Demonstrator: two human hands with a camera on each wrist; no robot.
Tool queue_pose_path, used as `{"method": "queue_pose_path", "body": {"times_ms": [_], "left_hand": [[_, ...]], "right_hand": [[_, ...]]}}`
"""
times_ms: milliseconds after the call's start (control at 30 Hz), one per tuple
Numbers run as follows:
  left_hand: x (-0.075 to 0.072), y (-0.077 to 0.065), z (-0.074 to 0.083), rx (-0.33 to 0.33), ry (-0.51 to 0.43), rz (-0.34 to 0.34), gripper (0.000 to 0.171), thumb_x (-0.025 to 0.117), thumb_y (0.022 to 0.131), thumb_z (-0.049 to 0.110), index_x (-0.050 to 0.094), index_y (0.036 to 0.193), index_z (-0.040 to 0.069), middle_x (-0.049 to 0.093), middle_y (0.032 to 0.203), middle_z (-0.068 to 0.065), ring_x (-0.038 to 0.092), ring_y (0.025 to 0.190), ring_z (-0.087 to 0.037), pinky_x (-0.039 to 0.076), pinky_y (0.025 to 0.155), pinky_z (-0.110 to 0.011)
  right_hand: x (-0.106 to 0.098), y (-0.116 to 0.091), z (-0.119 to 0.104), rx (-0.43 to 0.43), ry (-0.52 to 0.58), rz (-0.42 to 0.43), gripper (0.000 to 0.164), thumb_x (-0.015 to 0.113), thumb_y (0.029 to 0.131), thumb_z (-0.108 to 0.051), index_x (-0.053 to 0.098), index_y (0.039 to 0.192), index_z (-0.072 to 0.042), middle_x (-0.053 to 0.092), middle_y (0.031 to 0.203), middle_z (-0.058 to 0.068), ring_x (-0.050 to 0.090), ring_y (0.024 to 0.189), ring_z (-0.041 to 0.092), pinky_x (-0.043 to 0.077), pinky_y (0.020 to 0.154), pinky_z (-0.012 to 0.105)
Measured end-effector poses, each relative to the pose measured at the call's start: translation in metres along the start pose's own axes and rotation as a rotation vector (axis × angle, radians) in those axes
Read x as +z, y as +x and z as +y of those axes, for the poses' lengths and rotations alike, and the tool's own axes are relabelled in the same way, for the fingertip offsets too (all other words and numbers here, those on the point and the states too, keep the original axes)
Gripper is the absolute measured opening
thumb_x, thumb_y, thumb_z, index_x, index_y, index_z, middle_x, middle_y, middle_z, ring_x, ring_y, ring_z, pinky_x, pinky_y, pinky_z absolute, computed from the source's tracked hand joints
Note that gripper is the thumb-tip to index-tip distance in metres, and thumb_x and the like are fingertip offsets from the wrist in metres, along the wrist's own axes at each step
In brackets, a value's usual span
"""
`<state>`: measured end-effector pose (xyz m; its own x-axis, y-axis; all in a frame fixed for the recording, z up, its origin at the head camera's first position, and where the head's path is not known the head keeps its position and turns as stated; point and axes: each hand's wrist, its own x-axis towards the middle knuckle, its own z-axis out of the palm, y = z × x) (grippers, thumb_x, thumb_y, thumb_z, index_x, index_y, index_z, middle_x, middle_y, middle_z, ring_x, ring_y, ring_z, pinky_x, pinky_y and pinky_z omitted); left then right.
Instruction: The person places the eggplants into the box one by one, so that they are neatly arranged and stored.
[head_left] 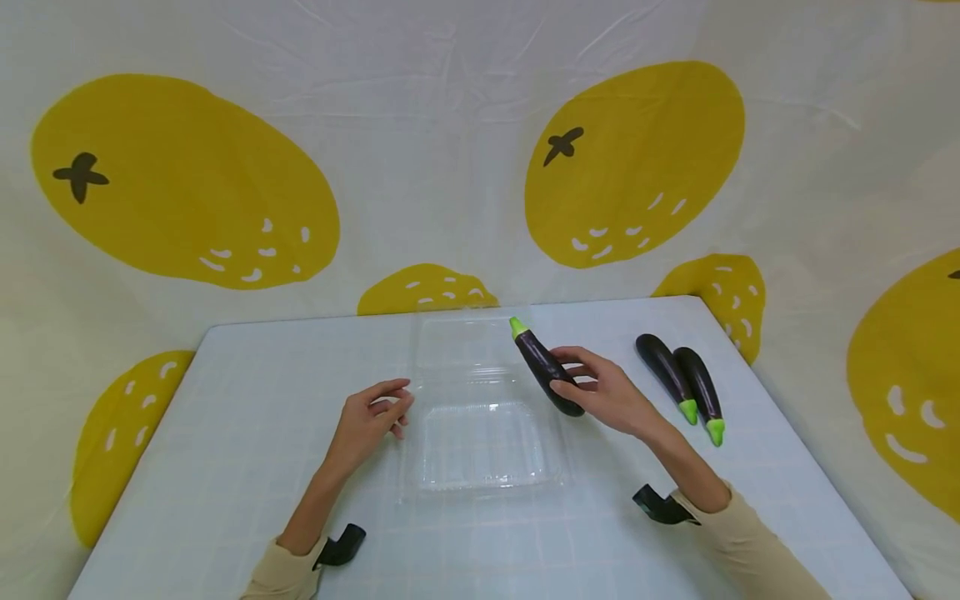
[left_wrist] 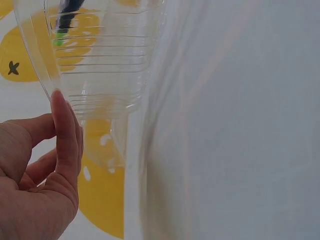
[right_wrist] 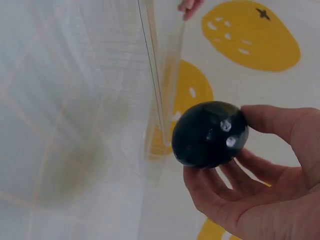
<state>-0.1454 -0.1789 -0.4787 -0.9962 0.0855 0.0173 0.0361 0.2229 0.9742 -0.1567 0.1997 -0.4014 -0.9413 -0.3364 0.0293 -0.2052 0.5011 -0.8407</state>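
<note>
My right hand point(head_left: 613, 398) grips a dark purple eggplant point(head_left: 542, 363) with a bright green stem end, thumb on one side and fingers on the other. The eggplant tilts over the right side of a clear plastic clamshell box point(head_left: 480, 493), its stem pointing away and left. In the right wrist view, the rounded dark end of the eggplant point(right_wrist: 207, 137) faces the camera. My left hand point(head_left: 367, 427) is at the box's left side, fingers loosely bent. The left wrist view puts its fingertips point(left_wrist: 59, 100) right at the clear rim.
Two more eggplants lie side by side on the right of the table, one point(head_left: 663, 372) left of the other point(head_left: 700, 387), stems toward me. The box's lid point(head_left: 465, 343) lies folded back at the far side. A white curtain point(head_left: 435, 167) with yellow fruit prints stands behind the table.
</note>
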Motion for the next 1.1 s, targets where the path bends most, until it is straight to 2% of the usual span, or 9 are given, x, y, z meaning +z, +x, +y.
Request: {"method": "queue_pose_path", "body": {"times_ms": [233, 567, 1100], "left_hand": [[0.001, 0.0, 0.001, 0.0, -0.003, 0.0, 0.042, 0.072, 0.098, 0.02, 0.064, 0.133, -0.002, 0.067, 0.106, -0.018, 0.065, 0.062, -0.023, 0.059, 0.065, -0.026], [0.0, -0.001, 0.004, -0.005, -0.007, 0.006, 0.042, 0.072, 0.098, 0.018, 0.064, 0.134, -0.003, 0.066, 0.107, -0.017, 0.065, 0.063, -0.023, 0.06, 0.064, -0.027], [0.001, 0.0, 0.004, -0.009, -0.003, 0.008, 0.042, 0.072, 0.098, 0.017, 0.063, 0.133, -0.005, 0.067, 0.107, -0.018, 0.065, 0.063, -0.022, 0.06, 0.063, -0.027]], "right_hand": [[0.01, 0.004, -0.004, -0.038, -0.018, -0.039, 0.05, 0.073, 0.098, -0.019, 0.056, 0.143, -0.006, 0.06, 0.139, 0.016, 0.061, 0.119, 0.035, 0.053, 0.101, 0.052], [0.023, 0.007, -0.012, -0.063, -0.026, -0.116, 0.048, 0.073, 0.098, -0.018, 0.057, 0.142, -0.008, 0.061, 0.136, 0.012, 0.061, 0.119, 0.033, 0.053, 0.101, 0.05], [0.04, 0.008, -0.013, -0.139, -0.012, -0.237, 0.046, 0.072, 0.099, -0.019, 0.058, 0.142, -0.009, 0.059, 0.141, 0.011, 0.061, 0.12, 0.031, 0.054, 0.1, 0.045]]}}
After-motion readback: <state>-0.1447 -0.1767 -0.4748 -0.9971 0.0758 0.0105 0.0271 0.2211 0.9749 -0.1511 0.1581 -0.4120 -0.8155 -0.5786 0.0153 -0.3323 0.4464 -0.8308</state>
